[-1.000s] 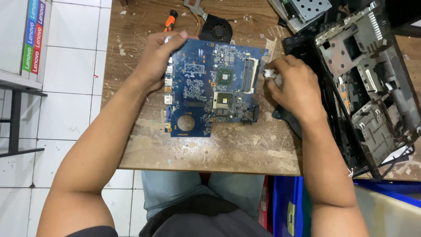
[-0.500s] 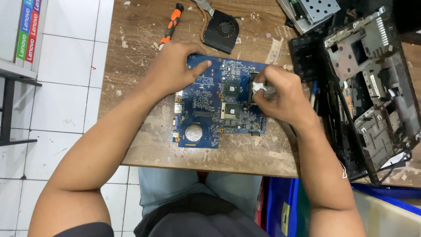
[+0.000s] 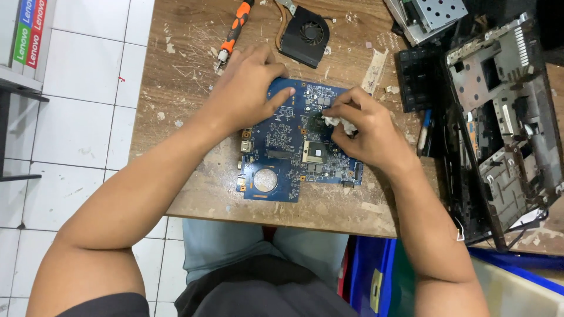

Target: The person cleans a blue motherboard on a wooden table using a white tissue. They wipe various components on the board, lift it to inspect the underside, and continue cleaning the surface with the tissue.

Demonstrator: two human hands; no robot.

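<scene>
Shifted leftward, 2 hands: right (image 3: pixel 367 132) pinches 1 white cloth (image 3: pixel 336 122), left (image 3: pixel 247 88) flat on 1 motherboard (image 3: pixel 288 152).

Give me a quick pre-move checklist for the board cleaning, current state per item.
1. Left hand steadies the blue circuit board: ok, palm on its top edge.
2. Right hand holds the white wipe: ok, pinched in its fingers.
3. Wipe on the chip: ok, touching.
4. Board flat on the wooden table: ok.
5. Chip clean: cannot tell, hand covers it.
6. Screwdriver and fan clear of board: ok.
</scene>
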